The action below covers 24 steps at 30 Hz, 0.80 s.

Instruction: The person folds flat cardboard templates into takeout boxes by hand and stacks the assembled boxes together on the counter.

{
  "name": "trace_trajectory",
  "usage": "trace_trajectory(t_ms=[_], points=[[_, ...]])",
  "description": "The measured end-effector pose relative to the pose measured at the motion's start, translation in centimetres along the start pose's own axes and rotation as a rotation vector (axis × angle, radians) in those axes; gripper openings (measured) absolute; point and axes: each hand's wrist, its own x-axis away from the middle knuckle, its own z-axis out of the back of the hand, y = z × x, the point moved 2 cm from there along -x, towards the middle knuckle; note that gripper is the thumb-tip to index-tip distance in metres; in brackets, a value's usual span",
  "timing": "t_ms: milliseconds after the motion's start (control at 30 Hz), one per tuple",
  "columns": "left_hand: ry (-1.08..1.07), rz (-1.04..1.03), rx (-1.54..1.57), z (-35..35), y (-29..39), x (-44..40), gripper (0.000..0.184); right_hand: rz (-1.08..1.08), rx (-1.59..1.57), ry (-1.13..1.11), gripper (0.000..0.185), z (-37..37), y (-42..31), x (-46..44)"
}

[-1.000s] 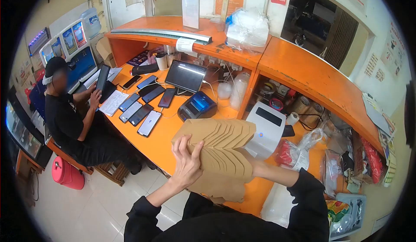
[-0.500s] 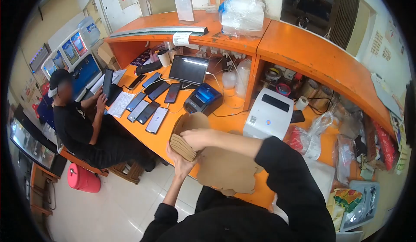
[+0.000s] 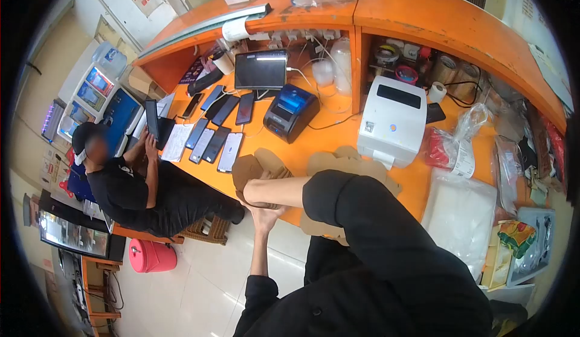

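A brown paper takeaway box [image 3: 263,160], its flaps standing up, is held above the front edge of the orange desk. My left hand [image 3: 264,215] grips it from below, with most fingers hidden behind the box and my other wrist. My right hand [image 3: 256,190] reaches across into the box's opening; its fingers are out of sight. Flat brown box blanks [image 3: 353,166] lie on the desk beneath and beyond my right forearm, partly covered by my sleeve.
Several phones [image 3: 229,151] lie left on the desk [image 3: 338,133], near a tablet [image 3: 260,69] and a black printer [image 3: 291,113]. A white label printer [image 3: 391,121] and plastic-wrapped white sheets [image 3: 462,216] are right. A seated co-worker [image 3: 130,180] holds a tablet-like device. A pink bin [image 3: 153,256] stands on the floor.
The view has shifted, with the desk edge now higher. My right hand has moved lower over the box, and my forearm now covers the stacked layers that showed at its side.
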Motion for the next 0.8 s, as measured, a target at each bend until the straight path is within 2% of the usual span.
trace_trajectory(t_ms=[100,200,267,333,400,433,467,500,533,567,600,667,733,800], points=[[0.017,-0.068,-0.134,0.4,-1.3,0.2,0.068,-0.002,0.008,0.003,0.032,-0.3,-0.3,0.3],[-0.032,-0.123,-0.238,0.6,1.9,-0.3,0.069,-0.01,0.024,0.003,0.031,-0.4,-0.7,0.8],[0.002,-0.016,-0.109,0.2,-1.2,-0.2,0.11,-0.019,0.028,0.012,0.03,0.0,-0.7,1.7],[0.034,0.007,-0.089,0.3,-0.8,-0.4,0.134,-0.036,0.014,0.031,0.03,1.2,-0.2,3.6],[0.068,-0.042,-0.185,1.1,0.9,-0.7,0.135,-0.042,-0.038,0.103,0.029,3.1,0.4,6.2],[0.111,-0.125,-0.113,1.5,1.2,-1.3,0.133,-0.03,-0.062,0.186,0.029,3.5,0.8,6.8],[0.045,-0.075,-0.113,2.3,-0.7,-2.2,0.129,0.11,-0.043,0.492,0.032,2.5,2.4,4.3],[-0.009,-0.059,-0.13,3.1,-1.4,-2.6,0.12,0.282,-0.113,0.875,0.031,3.0,3.1,6.8],[-0.064,-0.043,-0.148,3.9,-2.1,-3.0,0.112,0.295,-0.065,1.085,0.033,3.0,3.2,10.7],[-0.106,-0.067,-0.187,4.8,-0.5,-3.0,0.098,0.233,-0.119,1.062,0.037,1.0,3.6,13.1],[-0.084,-0.071,-0.208,5.0,0.8,-2.8,0.095,0.171,-0.17,1.041,0.041,-1.4,3.7,15.4],[0.035,-0.08,-0.182,4.5,0.4,-1.8,0.104,-0.003,-0.426,0.279,0.059,-7.5,4.5,16.8],[0.14,-0.131,0.094,3.0,-1.8,-0.8,0.121,-0.065,-0.253,0.098,0.077,-13.9,4.0,17.7],[0.314,0.02,0.166,1.2,-1.7,0.7,0.126,-0.121,-0.228,0.053,0.08,-17.3,3.9,17.9]])
